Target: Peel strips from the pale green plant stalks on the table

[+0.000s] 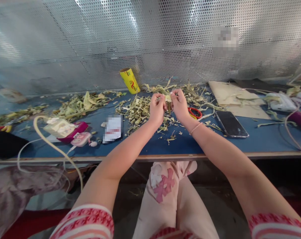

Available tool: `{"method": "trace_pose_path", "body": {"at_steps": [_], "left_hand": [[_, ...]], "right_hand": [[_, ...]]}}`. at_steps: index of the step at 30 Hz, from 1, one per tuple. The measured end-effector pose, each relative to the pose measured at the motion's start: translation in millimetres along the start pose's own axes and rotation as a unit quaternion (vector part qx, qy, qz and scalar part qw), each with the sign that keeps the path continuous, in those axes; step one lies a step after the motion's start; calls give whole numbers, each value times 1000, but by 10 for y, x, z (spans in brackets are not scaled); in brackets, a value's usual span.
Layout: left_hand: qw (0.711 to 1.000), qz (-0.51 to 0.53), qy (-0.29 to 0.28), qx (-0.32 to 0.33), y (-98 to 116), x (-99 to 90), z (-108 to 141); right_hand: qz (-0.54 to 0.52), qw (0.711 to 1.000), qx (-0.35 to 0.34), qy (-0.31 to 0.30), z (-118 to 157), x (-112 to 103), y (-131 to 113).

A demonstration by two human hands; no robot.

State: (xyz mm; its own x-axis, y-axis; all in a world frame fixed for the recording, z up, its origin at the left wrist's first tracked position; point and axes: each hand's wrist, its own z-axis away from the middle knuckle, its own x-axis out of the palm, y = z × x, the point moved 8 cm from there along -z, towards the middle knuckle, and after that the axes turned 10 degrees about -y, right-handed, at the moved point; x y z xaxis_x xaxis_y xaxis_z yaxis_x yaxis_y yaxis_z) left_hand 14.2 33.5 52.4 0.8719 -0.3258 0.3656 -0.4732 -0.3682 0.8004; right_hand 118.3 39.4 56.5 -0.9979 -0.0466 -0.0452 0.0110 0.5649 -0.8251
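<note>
Between both hands is a small pale yellow-green piece of dried plant (168, 98), pinched at its two sides. My left hand (157, 108) grips its left edge with thumb and fingers closed. On the opposite edge, my right hand (178, 104) pinches it the same way. A darker strip hangs below the pale part. Under and around the hands spreads a loose heap of dried leaves and strips (138, 111). Red-handled scissors (195, 113) lie just right of my right hand, partly covered, so their blades are hidden.
A yellow cardboard tube (130, 81) stands tilted at the back. A dark phone (231, 123) lies right, near brown paper sheets (234, 94). To the left are a white packet (113, 128), a pink device (81, 138) with a cable, and another leaf pile (78, 104). Perforated metal (150, 39) walls the back.
</note>
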Motion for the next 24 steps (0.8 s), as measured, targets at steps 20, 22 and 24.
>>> {"method": "trace_pose_path", "body": {"at_steps": [20, 22, 24], "left_hand": [[999, -38, -22, -7, 16, -42, -72], [997, -69, -18, 1, 32, -74, -70], [995, -98, -15, 9, 54, -110, -70]], "right_hand": [[-51, 996, 39, -64, -101, -152, 77], [-44, 996, 41, -70, -93, -116, 72], [-34, 995, 41, -85, -84, -63, 52]]}}
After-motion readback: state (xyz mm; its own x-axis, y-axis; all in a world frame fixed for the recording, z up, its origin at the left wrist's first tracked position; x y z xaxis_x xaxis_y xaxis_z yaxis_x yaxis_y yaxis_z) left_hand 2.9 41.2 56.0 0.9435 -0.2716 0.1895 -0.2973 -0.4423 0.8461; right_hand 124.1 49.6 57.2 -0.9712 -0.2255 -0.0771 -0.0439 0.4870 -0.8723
